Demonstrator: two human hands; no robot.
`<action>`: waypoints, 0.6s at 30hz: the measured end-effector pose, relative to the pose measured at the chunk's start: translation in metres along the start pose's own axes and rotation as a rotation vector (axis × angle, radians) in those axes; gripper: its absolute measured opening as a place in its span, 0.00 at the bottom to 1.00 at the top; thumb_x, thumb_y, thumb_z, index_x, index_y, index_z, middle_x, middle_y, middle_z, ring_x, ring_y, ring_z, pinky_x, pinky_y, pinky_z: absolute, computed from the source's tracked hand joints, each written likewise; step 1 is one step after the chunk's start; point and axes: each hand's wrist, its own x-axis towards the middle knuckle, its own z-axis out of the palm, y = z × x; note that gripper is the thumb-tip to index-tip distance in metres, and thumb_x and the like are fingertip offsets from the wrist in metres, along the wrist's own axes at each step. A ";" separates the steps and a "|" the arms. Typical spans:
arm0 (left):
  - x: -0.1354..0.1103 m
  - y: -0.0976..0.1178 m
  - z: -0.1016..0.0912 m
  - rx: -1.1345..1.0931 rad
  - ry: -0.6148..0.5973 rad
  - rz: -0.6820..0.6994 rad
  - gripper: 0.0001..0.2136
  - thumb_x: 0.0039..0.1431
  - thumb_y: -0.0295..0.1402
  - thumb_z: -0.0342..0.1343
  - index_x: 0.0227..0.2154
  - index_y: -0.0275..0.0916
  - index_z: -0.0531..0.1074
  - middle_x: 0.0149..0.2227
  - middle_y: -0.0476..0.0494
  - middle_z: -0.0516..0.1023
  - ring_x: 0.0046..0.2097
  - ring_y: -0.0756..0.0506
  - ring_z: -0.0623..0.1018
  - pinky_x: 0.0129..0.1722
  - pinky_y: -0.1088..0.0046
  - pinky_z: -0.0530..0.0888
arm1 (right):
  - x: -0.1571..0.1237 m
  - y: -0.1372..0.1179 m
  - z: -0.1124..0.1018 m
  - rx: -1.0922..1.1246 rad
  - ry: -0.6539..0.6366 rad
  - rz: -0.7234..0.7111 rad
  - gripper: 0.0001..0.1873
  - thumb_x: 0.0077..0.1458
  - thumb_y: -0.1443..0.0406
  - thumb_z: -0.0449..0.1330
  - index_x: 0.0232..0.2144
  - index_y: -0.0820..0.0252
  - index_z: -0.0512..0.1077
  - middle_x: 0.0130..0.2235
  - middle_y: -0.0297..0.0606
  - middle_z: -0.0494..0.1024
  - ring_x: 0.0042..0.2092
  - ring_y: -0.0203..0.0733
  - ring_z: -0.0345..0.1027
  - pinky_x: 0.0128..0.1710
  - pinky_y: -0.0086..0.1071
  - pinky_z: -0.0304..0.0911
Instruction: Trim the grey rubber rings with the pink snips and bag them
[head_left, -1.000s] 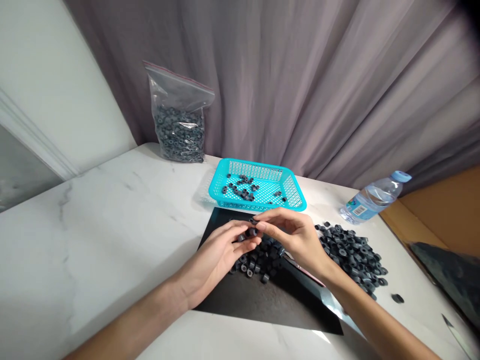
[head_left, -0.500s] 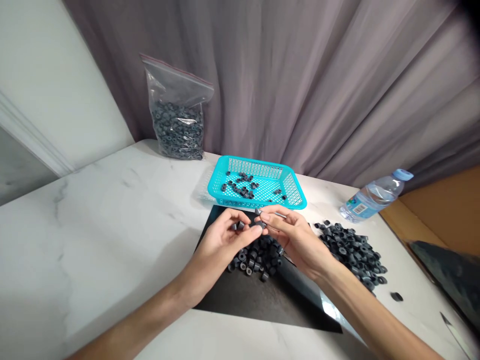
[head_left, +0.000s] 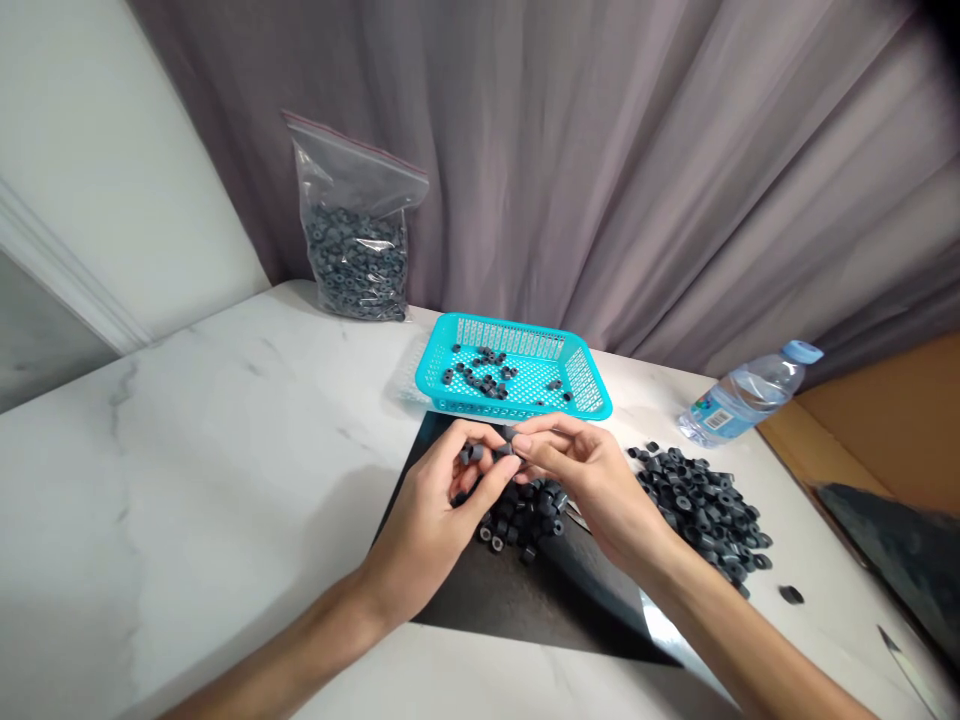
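My left hand [head_left: 439, 500] is curled with several small dark grey cylindrical pieces [head_left: 472, 453] in its fingers. Between its thumb and fingertips another grey piece shows, right where the other hand meets it. My right hand [head_left: 581, 465] pinches a small grey piece [head_left: 510, 434] between thumb and index finger. Both sets of fingertips nearly touch, above a pile of grey ring-shaped pieces [head_left: 529, 520] on a black mat [head_left: 517, 610]. Part of that pile is hidden under the hands. Beyond them stands a turquoise basket [head_left: 517, 408] with several pieces scattered on its floor.
A second heap of grey rings [head_left: 709, 510] lies on the right, with one stray piece [head_left: 791, 595] nearby. Behind it stands a water bottle [head_left: 750, 395]. A zip bag of rings [head_left: 360, 250] leans against the curtain [head_left: 510, 160]. A cardboard box [head_left: 892, 420] borders the right side.
My left hand has turned slightly, and its fingers have come closer to the right hand. The piece in my right fingertips has shifted a little left and down.
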 end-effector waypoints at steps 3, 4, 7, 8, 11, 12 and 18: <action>0.004 0.004 -0.002 -0.185 -0.026 -0.067 0.06 0.68 0.40 0.56 0.40 0.44 0.70 0.35 0.52 0.70 0.37 0.50 0.70 0.40 0.74 0.66 | 0.002 -0.004 -0.003 -0.082 -0.011 -0.078 0.10 0.55 0.58 0.71 0.35 0.57 0.80 0.34 0.36 0.83 0.34 0.38 0.76 0.40 0.36 0.72; 0.005 0.006 -0.002 -0.248 -0.040 -0.099 0.06 0.68 0.39 0.56 0.40 0.43 0.71 0.35 0.52 0.70 0.37 0.50 0.69 0.40 0.74 0.65 | 0.002 -0.007 -0.004 -0.103 -0.023 -0.100 0.09 0.56 0.58 0.70 0.36 0.56 0.80 0.35 0.37 0.83 0.34 0.39 0.76 0.40 0.36 0.72; 0.005 0.012 -0.004 -0.475 -0.091 -0.222 0.07 0.69 0.39 0.56 0.38 0.41 0.72 0.32 0.52 0.65 0.32 0.52 0.63 0.35 0.75 0.63 | 0.002 -0.015 -0.009 -0.154 -0.063 -0.163 0.08 0.57 0.59 0.69 0.37 0.56 0.80 0.35 0.37 0.83 0.35 0.38 0.76 0.41 0.36 0.72; 0.005 0.013 -0.004 -0.554 -0.101 -0.261 0.08 0.68 0.38 0.56 0.36 0.40 0.72 0.32 0.52 0.64 0.31 0.52 0.61 0.34 0.76 0.63 | 0.002 -0.017 -0.011 -0.169 -0.069 -0.179 0.08 0.57 0.59 0.69 0.37 0.55 0.80 0.35 0.36 0.82 0.35 0.38 0.75 0.41 0.35 0.71; 0.006 0.018 -0.004 -0.732 -0.088 -0.343 0.07 0.67 0.35 0.57 0.35 0.37 0.75 0.34 0.49 0.67 0.32 0.52 0.62 0.35 0.77 0.64 | 0.001 -0.022 -0.014 -0.197 -0.070 -0.204 0.07 0.57 0.59 0.69 0.37 0.54 0.81 0.35 0.34 0.81 0.35 0.36 0.73 0.40 0.33 0.70; 0.006 0.018 -0.004 -0.769 -0.077 -0.365 0.07 0.66 0.34 0.58 0.37 0.36 0.76 0.34 0.48 0.69 0.32 0.52 0.62 0.35 0.77 0.64 | 0.001 -0.022 -0.014 -0.201 -0.069 -0.202 0.07 0.57 0.59 0.70 0.37 0.54 0.81 0.34 0.33 0.81 0.35 0.35 0.73 0.39 0.32 0.70; 0.007 0.018 -0.003 -0.852 -0.055 -0.409 0.08 0.64 0.29 0.59 0.42 0.34 0.81 0.35 0.44 0.74 0.33 0.52 0.66 0.32 0.78 0.66 | 0.001 -0.021 -0.016 -0.236 -0.055 -0.195 0.09 0.55 0.59 0.71 0.38 0.54 0.80 0.36 0.34 0.81 0.37 0.37 0.74 0.41 0.34 0.70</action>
